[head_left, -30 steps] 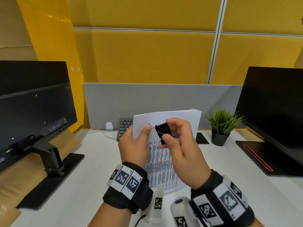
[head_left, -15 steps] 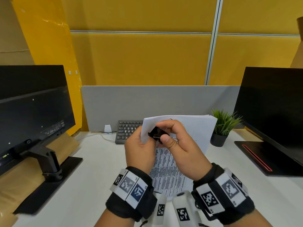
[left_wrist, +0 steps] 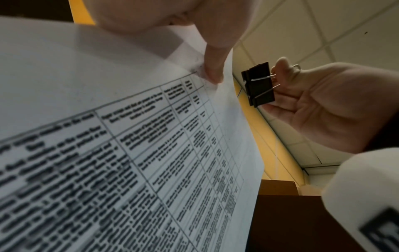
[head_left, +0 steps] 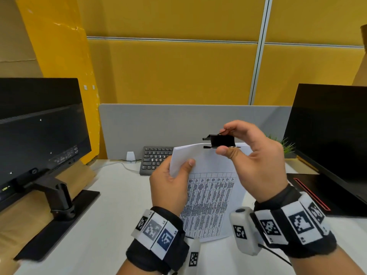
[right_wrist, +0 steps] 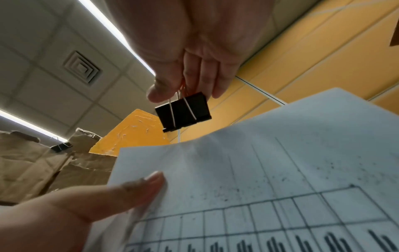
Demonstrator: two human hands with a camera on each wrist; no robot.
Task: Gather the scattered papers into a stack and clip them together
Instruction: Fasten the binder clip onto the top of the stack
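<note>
A stack of white papers [head_left: 210, 195] with a printed table is held upright over the desk. My left hand [head_left: 174, 175] grips its upper left corner, thumb on the front sheet [right_wrist: 138, 189]. My right hand [head_left: 248, 153] pinches the wire handles of a black binder clip [head_left: 221, 140] between thumb and fingers. The clip hangs at the stack's top edge, right of centre. In the left wrist view the binder clip [left_wrist: 259, 85] stands a little apart from the paper edge [left_wrist: 233, 95]. The right wrist view shows the binder clip [right_wrist: 183, 111] just above the paper stack [right_wrist: 259, 179].
A black keyboard [head_left: 156, 158] lies behind the papers against a grey divider [head_left: 178, 124]. Monitors stand at the left [head_left: 39, 126] and right [head_left: 329, 132]. A small potted plant [head_left: 286, 147] sits behind my right hand. A white desk [head_left: 99, 215] spreads below.
My right hand has lifted the binder clip from the stack's upper left corner up and right to its top edge. The left hand still holds the papers, now raised slightly.
</note>
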